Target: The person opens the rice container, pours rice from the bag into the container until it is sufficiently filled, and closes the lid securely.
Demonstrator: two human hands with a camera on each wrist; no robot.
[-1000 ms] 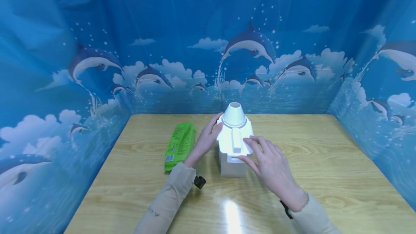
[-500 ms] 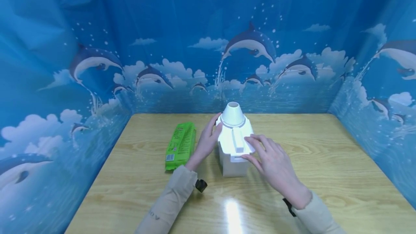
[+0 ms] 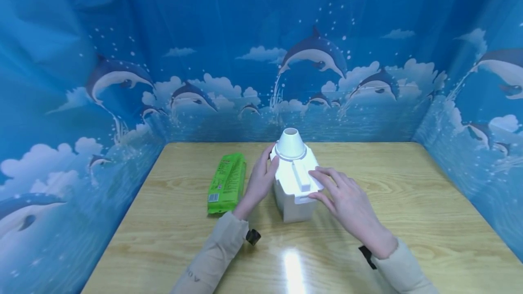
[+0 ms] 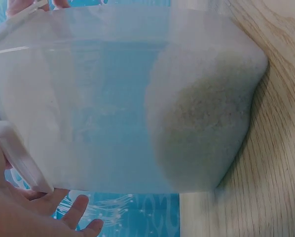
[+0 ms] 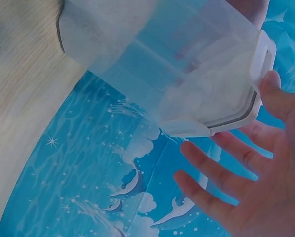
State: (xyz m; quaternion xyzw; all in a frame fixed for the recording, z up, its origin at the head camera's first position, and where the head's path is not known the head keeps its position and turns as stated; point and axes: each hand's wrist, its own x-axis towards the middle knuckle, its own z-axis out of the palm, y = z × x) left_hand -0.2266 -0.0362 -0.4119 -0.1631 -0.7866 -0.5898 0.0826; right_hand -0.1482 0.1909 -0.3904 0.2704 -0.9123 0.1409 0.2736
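A translucent storage container (image 3: 297, 210) stands upright on the table, topped by a white lid (image 3: 312, 161) with a conical cap (image 3: 290, 144) and a raised handle (image 3: 302, 176). Pale, grain-like contents (image 4: 206, 111) show through its base in the left wrist view. My left hand (image 3: 260, 180) holds the lid's far left side, thumb on top and fingers beside it. My right hand (image 3: 352, 210) holds the near right corner, index finger on the lid and thumb at the front clip. In the right wrist view the thumb touches this clip (image 5: 267, 57), and other fingers are spread.
A green printed package (image 3: 226, 184) lies on the wooden table (image 3: 408, 194), left of my left hand. A blue dolphin-patterned curtain (image 3: 253, 49) stands behind and along both sides. Light glares on the near tabletop.
The container has turned slightly: its conical cap has swung left and its front clip has moved right. My right hand has shifted a little to the right along with the clip.
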